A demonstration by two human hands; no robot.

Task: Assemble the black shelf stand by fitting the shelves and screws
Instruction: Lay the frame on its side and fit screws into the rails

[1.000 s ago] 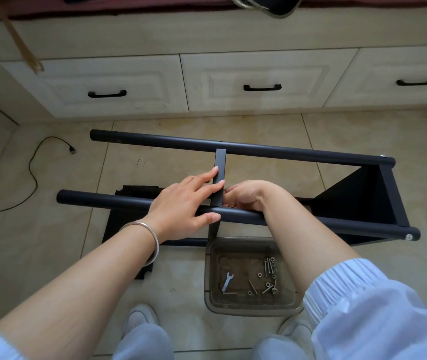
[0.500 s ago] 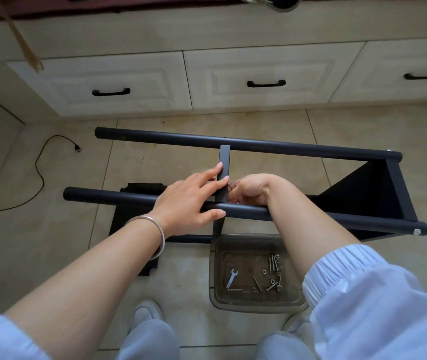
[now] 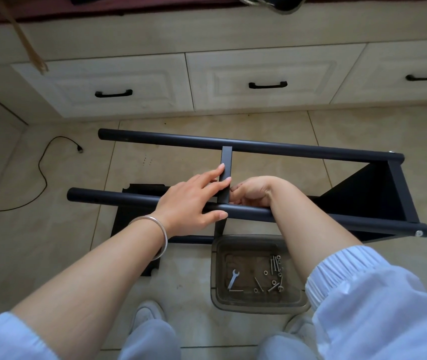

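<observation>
The black shelf stand lies on its side on the tiled floor, its near pole and far pole running left to right. One shelf is fitted at the right end. A middle shelf stands edge-on between the poles. My left hand lies over the near pole, straight fingers pressing the left face of the middle shelf and thumb along the pole. My right hand reaches past the near pole to the shelf's right side with curled fingers. Whatever its fingertips hold is hidden.
A clear plastic tray by my feet holds a small wrench and several screws. A loose black panel lies flat under the stand. A black cable trails at left. Cream drawers line the back.
The view has tipped slightly, so everything sits a little lower in frame. Both hands stay at the same joint of the middle shelf and the near pole.
</observation>
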